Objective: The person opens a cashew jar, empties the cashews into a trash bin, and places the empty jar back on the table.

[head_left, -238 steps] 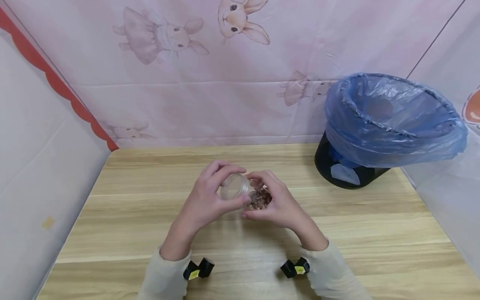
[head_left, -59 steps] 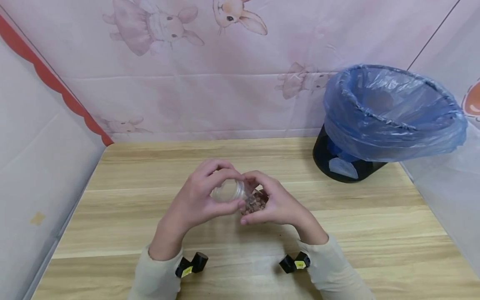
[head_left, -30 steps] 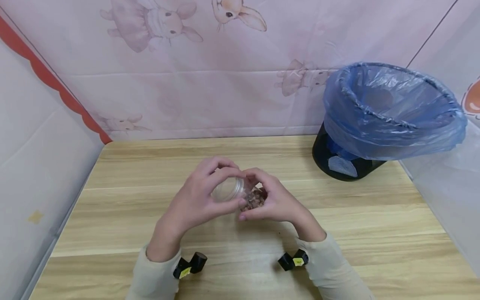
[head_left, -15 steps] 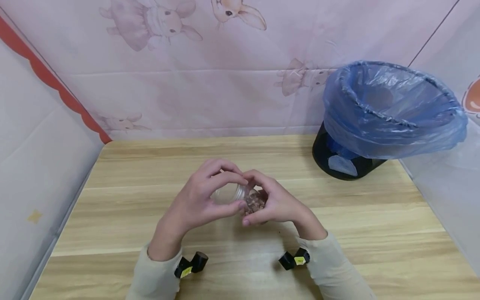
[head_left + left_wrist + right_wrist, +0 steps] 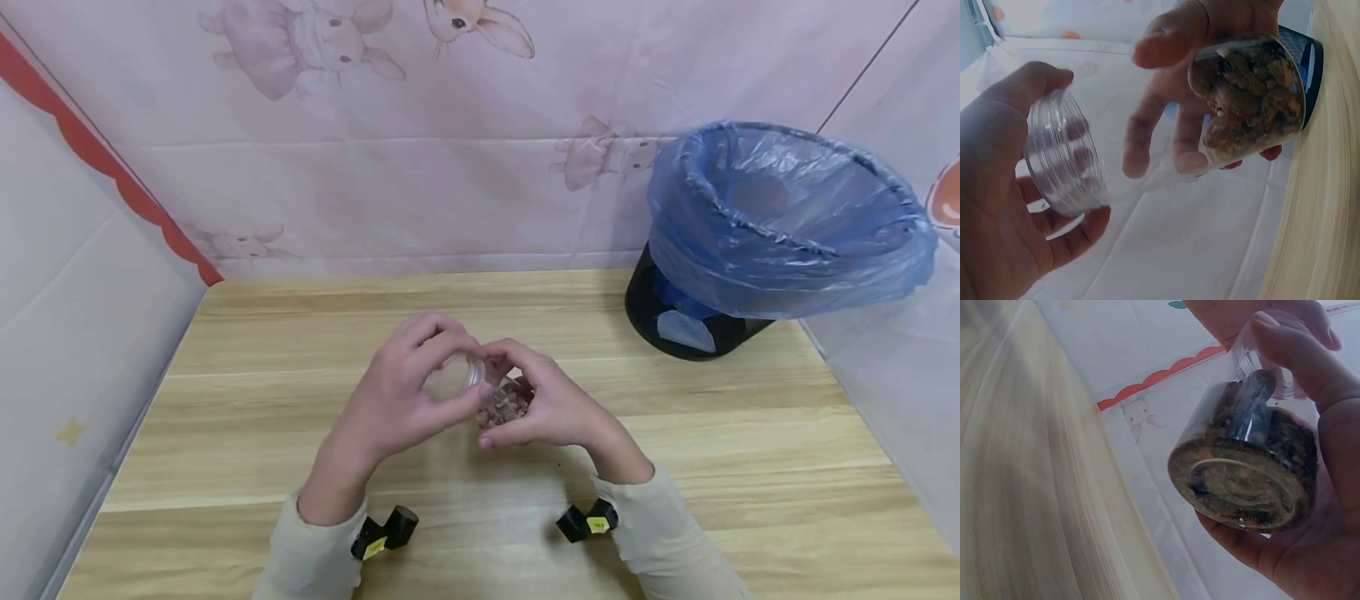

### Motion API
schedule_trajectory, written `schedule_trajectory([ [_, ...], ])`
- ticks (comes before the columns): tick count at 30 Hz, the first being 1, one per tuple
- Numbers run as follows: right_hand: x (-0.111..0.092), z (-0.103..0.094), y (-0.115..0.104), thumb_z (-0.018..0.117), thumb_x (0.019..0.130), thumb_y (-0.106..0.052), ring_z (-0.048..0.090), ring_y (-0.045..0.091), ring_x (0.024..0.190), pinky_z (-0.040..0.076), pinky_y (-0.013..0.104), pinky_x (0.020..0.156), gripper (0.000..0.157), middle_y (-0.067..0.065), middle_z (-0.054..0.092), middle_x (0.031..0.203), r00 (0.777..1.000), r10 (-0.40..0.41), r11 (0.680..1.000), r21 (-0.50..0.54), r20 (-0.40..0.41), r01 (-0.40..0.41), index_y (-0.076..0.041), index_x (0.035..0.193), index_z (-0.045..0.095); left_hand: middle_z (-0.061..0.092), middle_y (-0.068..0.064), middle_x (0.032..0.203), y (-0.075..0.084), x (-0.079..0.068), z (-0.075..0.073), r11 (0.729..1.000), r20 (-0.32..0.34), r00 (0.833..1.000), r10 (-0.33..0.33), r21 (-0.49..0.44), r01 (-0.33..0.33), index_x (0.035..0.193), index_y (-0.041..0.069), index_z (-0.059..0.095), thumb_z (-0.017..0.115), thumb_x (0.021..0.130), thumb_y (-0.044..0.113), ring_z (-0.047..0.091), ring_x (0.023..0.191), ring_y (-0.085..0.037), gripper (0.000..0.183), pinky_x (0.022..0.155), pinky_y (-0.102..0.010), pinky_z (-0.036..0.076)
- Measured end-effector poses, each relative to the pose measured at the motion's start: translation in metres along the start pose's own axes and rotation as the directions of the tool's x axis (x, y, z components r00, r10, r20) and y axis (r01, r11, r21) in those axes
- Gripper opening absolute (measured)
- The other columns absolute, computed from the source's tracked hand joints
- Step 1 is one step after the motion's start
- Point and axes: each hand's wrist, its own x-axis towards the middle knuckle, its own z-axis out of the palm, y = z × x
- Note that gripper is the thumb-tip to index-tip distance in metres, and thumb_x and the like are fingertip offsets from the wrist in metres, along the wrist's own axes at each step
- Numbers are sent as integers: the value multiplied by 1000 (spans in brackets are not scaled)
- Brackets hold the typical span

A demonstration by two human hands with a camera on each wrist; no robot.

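A clear plastic jar (image 5: 1260, 444) lies tilted between the two hands, its ridged end toward the left. Brown, wrinkled dried pieces (image 5: 1254, 94) fill its bottom end. My right hand (image 5: 551, 404) grips the jar body from the right, with the thumb and fingers on opposite sides. My left hand (image 5: 408, 387) curls round the clear, ridged lid (image 5: 1063, 150) at the other end. Whether the lid is fully seated on the jar, I cannot tell. In the left wrist view, the pieces lie away from the lid.
A black mesh bin (image 5: 648, 321) with a blue plastic liner (image 5: 787, 275) stands at the table's back right. The wooden table (image 5: 285, 467) lies under the hands. A pink rabbit-printed sheet (image 5: 465, 200) hangs behind it.
Both hands have kept hold of the jar and lid. The left fingers and thumb have shifted slightly round the lid. Compared with the oldest frame, the left wrist sits a little further left.
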Motion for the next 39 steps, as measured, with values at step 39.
schedule_trajectory([
  [39,-1,-3,0,93,64,-6,58,27,97,58,37,73,78,4,56,116,998,-17,992,122,63,9,-19,129,53,63,-6,117,7,0,-6,988,68,987,148,-63,-144,107,16,73,78,86,33,55,112,-21,27,93,-37,46],
])
